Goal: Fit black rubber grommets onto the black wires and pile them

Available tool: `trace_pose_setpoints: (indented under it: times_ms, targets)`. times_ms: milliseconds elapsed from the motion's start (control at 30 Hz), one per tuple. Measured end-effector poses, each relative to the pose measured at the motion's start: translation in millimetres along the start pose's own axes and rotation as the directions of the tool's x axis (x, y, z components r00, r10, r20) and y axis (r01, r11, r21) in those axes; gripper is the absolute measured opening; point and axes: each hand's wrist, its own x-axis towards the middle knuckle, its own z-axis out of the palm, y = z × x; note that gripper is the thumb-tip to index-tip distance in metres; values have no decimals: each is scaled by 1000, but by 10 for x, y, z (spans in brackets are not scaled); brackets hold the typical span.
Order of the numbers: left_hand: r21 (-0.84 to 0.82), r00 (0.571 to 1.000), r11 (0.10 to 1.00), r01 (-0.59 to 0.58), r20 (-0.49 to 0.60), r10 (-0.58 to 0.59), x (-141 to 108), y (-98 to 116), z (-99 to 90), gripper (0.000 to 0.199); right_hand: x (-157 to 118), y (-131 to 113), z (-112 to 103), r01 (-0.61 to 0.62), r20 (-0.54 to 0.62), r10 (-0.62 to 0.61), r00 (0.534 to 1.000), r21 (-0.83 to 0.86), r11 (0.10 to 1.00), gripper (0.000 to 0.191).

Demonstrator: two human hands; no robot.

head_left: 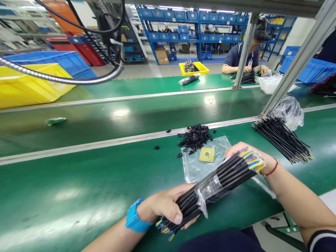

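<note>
A thick bundle of black cables (231, 171) lies slantwise across both my hands, above the green bench. Clear plastic wrap (210, 187) is wound round its middle, with a loose torn end hanging down. Blue, yellow and brown wire ends show at both ends. My left hand (169, 206) is closed round the lower left end, thumb on top. Behind the upper right end, my right hand (240, 148) grips the bundle from the far side, its fingers mostly hidden. Beyond the bundle, a yellow square plate with a hole (207, 154) rests on a flat clear plastic bag (191, 169).
Small black parts (196, 136) are heaped behind the bag. Loose black cables (283, 138) lie at the right, beside a crumpled plastic bag (290, 112) and a metal post (294, 59). A metal-sheathed hose (86, 81) hangs at upper left. Across the belt sits a co-worker (243, 56).
</note>
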Motion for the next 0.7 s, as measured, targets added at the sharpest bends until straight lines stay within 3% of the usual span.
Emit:
trace_pose_setpoints:
  times_ms: [67, 133, 200, 267, 333, 400, 500, 567, 600, 633, 700]
  targets:
    - [72, 998, 995, 68, -16, -67, 4, 11, -1, 54, -37, -72, -181, -11, -35, 11, 999, -1, 1000, 26]
    - [93, 995, 992, 87, -48, -83, 29, -26, -20, 50, -120, -191, -351, 46, -93, -53, 994, -79, 996, 28]
    - [23, 997, 1000, 15, -77, -13, 59, -96, -58, 46, -253, -287, -507, 129, -193, -172, 966, -216, 968, 26]
    - [-113, 984, 982, -151, -111, 138, 69, -152, -104, 46, -405, -293, -652, 148, -347, -265, 900, -329, 933, 25]
    - [-216, 956, 933, -289, -120, 268, 46, -153, -128, 51, -513, -194, -789, 94, -510, -275, 815, -352, 931, 25]
    - [-228, 952, 924, -307, -94, 293, 4, -108, -108, 54, -530, -58, -912, 58, -668, -213, 713, -247, 967, 27]
    - [-86, 997, 993, -80, -27, 78, -18, -79, -23, 50, -419, 21, -1064, 152, -830, -157, 536, -88, 984, 36]
    - [-38, 996, 995, 89, -24, -90, 15, -147, 8, 48, -349, -43, -1157, 274, -881, -223, 417, -113, 955, 38]
    - [-57, 992, 992, 114, -43, -117, 37, -202, 3, 47, -342, -88, -1210, 330, -893, -274, 358, -153, 932, 36]
    - [-101, 993, 991, 85, -75, -93, 54, -260, -17, 45, -363, -128, -1273, 383, -902, -318, 292, -195, 903, 32]
    - [-199, 986, 975, -103, -149, 74, 53, -349, -90, 44, -493, -156, -1432, 449, -912, -389, 131, -295, 844, 16]
